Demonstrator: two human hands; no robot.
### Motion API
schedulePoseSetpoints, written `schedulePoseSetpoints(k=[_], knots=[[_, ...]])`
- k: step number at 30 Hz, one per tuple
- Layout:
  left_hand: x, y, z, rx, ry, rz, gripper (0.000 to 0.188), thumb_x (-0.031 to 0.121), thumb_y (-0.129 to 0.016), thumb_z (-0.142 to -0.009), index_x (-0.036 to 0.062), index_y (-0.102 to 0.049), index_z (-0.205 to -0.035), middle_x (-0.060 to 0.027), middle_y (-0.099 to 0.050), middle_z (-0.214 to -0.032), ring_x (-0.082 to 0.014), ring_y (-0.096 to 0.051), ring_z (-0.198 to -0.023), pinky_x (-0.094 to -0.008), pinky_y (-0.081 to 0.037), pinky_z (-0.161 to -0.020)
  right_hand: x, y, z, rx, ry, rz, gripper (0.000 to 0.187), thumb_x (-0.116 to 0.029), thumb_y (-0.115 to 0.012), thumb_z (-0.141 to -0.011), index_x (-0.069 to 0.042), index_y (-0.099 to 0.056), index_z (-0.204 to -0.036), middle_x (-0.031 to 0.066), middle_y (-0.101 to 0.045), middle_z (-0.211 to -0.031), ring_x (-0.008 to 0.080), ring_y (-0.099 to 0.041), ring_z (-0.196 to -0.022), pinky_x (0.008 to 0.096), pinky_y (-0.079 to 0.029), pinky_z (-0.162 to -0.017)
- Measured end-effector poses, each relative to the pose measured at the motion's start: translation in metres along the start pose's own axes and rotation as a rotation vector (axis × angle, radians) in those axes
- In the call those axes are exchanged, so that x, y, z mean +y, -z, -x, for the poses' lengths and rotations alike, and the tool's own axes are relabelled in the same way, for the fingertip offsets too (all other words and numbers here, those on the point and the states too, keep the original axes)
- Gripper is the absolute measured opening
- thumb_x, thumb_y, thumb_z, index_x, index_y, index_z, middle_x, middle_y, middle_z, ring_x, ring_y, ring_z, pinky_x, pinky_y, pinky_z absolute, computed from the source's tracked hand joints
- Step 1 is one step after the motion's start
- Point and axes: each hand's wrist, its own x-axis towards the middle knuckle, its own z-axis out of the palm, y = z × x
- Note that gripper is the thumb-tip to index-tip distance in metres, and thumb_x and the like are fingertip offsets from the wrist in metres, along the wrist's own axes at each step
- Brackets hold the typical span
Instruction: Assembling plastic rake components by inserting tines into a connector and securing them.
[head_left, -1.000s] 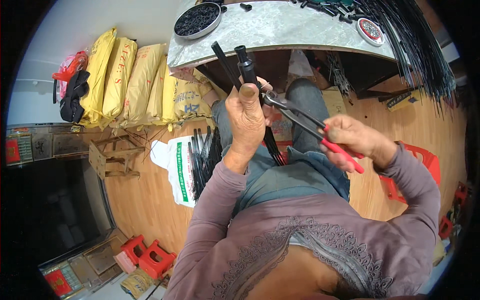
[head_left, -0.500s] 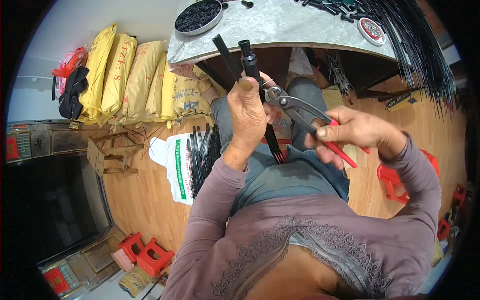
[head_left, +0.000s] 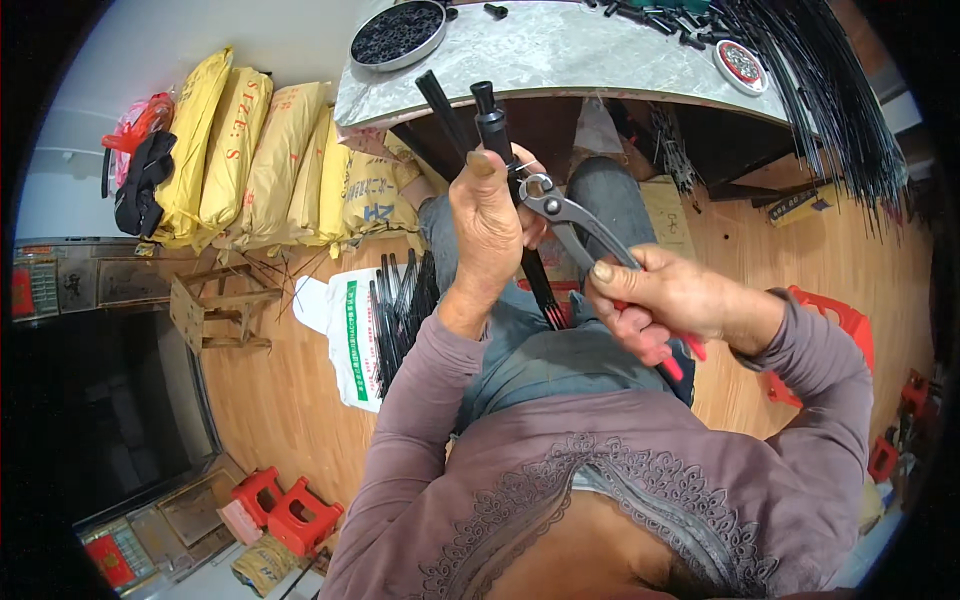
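The right hand [head_left: 660,305] had squeezed the pliers [head_left: 580,217] tighter; the left hand [head_left: 487,225] clasped black rods [head_left: 441,106] by the bench [head_left: 540,50]'s near edge; the jaws' bite was unclear.

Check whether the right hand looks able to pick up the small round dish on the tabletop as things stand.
Probably not: the right hand is closed around red-handled pincers and would likely need freeing first, though nothing visible seems to block its way to the small round dish.
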Motion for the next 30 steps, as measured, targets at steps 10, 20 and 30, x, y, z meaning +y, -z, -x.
schedulePoseSetpoints(k=[10,20,30], knots=[[0.0,-0.003,0.0,-0.098,-0.013,0.006,0.063,0.063,-0.038,-0.093,0.0022,-0.055,-0.091,0.0043,-0.041,-0.052,-0.0038,-0.038,-0.04,-0.0194,-0.03,-0.037,-0.067,-0.004,0.03,0.257,-0.144,0.694,0.033,-0.033,-0.053,-0.098,-0.005,-0.045,-0.083,-0.0018,-0.042,-0.059,0.007,-0.043,-0.044,0.0228,-0.038,-0.038],[0.001,-0.002,0.0,-0.153,0.107,0.135,0.063,0.065,-0.041,-0.091,0.0028,-0.054,-0.088,0.0042,-0.038,-0.05,-0.0042,-0.036,-0.039,-0.0206,-0.029,-0.036,-0.068,0.015,0.036,0.177,-0.151,0.706,0.031,-0.032,-0.058,-0.095,-0.003,-0.05,-0.086,-0.0002,-0.047,-0.06,0.0093,-0.047,-0.044,0.0253,-0.041,-0.041],[-0.003,-0.019,0.002,0.071,-0.041,-0.072,0.057,0.06,-0.045,-0.093,0.0039,-0.054,-0.083,0.0037,-0.041,-0.054,-0.0033,-0.038,-0.041,-0.02,-0.027,-0.038,-0.054,-0.013,0.029,0.445,0.125,1.236,0.029,-0.023,-0.056,-0.094,0.006,-0.05,-0.091,0.027,-0.056,-0.069,0.0411,-0.058,-0.065,0.0448,-0.045,-0.06]])
